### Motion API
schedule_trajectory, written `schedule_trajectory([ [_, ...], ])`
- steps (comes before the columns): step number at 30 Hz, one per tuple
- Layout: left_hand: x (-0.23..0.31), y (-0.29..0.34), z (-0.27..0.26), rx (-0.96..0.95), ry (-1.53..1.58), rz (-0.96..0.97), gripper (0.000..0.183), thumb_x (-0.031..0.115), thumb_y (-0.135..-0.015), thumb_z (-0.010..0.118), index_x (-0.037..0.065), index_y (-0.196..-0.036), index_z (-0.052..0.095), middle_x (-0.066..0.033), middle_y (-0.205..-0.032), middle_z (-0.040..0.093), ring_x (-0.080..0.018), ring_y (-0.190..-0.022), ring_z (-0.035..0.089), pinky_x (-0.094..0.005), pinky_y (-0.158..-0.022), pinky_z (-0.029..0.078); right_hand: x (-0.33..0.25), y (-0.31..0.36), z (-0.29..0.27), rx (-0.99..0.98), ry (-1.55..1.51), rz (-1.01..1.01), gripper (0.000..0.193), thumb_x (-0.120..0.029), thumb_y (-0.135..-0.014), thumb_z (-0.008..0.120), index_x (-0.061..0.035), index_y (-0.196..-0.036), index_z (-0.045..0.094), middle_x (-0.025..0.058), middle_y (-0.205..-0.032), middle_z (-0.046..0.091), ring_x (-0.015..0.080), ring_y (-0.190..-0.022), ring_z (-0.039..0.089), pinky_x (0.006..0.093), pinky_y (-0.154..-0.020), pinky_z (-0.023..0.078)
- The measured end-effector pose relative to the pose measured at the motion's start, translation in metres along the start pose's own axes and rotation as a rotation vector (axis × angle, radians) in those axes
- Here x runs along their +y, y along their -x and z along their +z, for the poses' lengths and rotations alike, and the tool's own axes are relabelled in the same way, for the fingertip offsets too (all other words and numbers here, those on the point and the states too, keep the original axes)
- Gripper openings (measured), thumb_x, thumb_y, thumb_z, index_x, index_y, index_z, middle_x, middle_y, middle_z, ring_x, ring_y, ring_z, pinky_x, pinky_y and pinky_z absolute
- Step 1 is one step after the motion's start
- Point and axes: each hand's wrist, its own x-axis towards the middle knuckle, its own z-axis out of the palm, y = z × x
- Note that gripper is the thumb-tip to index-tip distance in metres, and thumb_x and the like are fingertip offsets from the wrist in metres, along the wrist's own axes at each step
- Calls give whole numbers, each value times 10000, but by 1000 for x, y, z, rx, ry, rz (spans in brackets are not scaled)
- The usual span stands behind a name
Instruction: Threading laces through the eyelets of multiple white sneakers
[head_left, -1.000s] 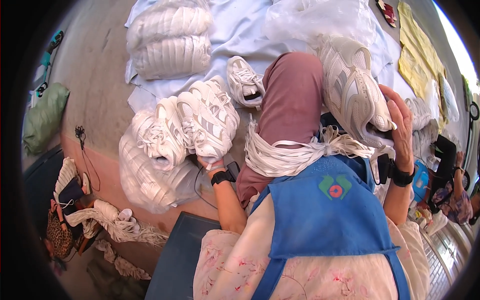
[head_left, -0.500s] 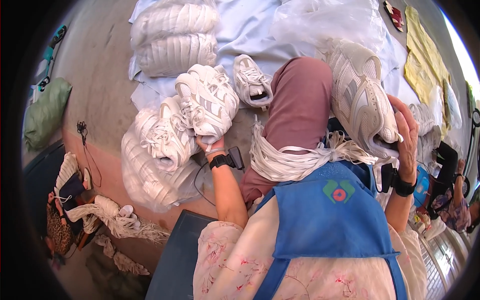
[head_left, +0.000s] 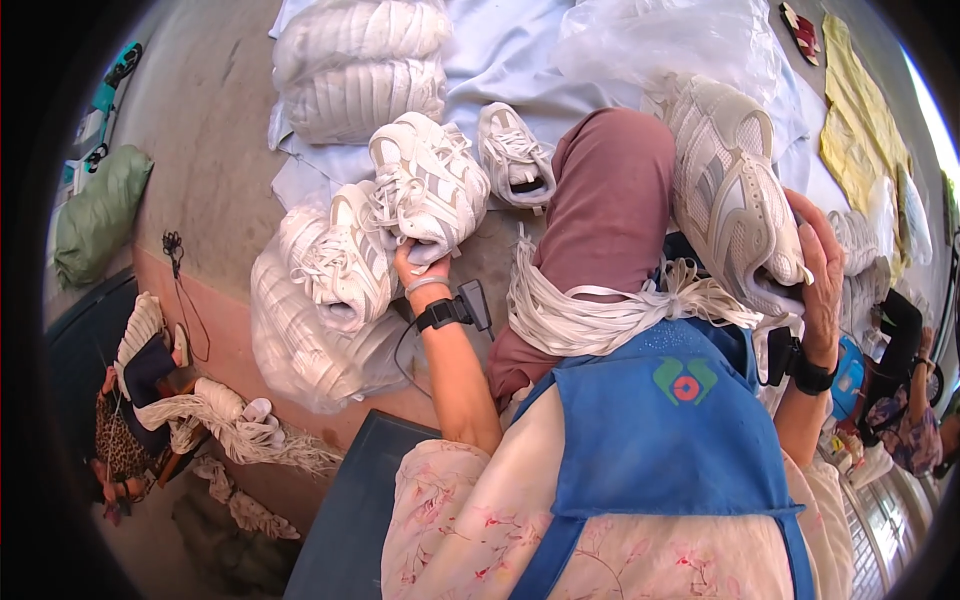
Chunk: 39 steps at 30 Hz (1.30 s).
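My left hand (head_left: 424, 264) grips the heel end of a white-and-grey sneaker (head_left: 432, 185), its fingers partly hidden by the shoe. Another laced sneaker (head_left: 342, 262) rests beside it on a plastic-wrapped bundle (head_left: 300, 335). Beyond my knee's left side stands a single white sneaker (head_left: 515, 158), its dark opening toward me. On the right, my right hand (head_left: 822, 265) is closed around the heel of a larger-looking sneaker (head_left: 725, 180), which shows no laces in its front. White laces (head_left: 590, 318) lie in a thick bunch across my lap, over the blue apron's (head_left: 660, 440) upper edge.
Plastic-wrapped white stacks (head_left: 362, 70) sit on a pale blue sheet (head_left: 500, 55) ahead. Clear plastic (head_left: 665, 45) lies at the far right of it, near a yellow cloth (head_left: 865, 130). A green sack (head_left: 105, 215) is at far left. Other people sit at both sides.
My left hand has lifted the sneaker slightly farther away from me. The view has shifted a little; my right hand keeps its hold on the other sneaker.
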Motion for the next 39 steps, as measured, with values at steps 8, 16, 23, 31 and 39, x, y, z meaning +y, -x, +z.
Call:
schedule_trajectory([
  [8,20,37,8,103,64,-131,484,317,-786,593,125,-1228,554,-71,-1294,537,-322,-1217,449,-589,-983,332,4,2,-1,9,-72,-6,350,-200,-955,455,3,-1208,586,48,-1130,604,109,-1050,524,250,-945,378],
  [16,4,104,32,294,-583,437,376,252,-834,625,75,-1156,543,-54,-1181,542,-265,-1092,505,-454,-979,348,1,1,-1,7,-11,-26,346,-202,-955,454,-3,-1202,593,51,-1127,605,113,-1052,524,250,-951,373],
  [23,-15,119,121,-555,-2001,1177,453,180,-741,707,87,-1163,571,-92,-1250,529,-360,-1196,442,-557,-1034,267,5,2,-2,-3,-83,4,353,-208,-955,449,6,-1200,589,61,-1136,600,128,-1070,524,263,-970,362],
  [31,-28,54,106,-659,-2885,1207,313,249,-870,547,171,-1170,594,-94,-1298,470,-431,-1285,313,-691,-977,219,8,5,-5,16,-39,-12,351,-197,-944,458,16,-1189,592,77,-1149,595,150,-1098,516,274,-983,351],
  [39,-28,44,111,-651,-2955,1067,275,254,-879,539,183,-1141,580,-98,-1250,476,-460,-1277,310,-699,-951,237,6,4,-4,8,-91,-2,353,-196,-942,456,14,-1191,591,80,-1151,591,148,-1088,514,274,-981,348],
])
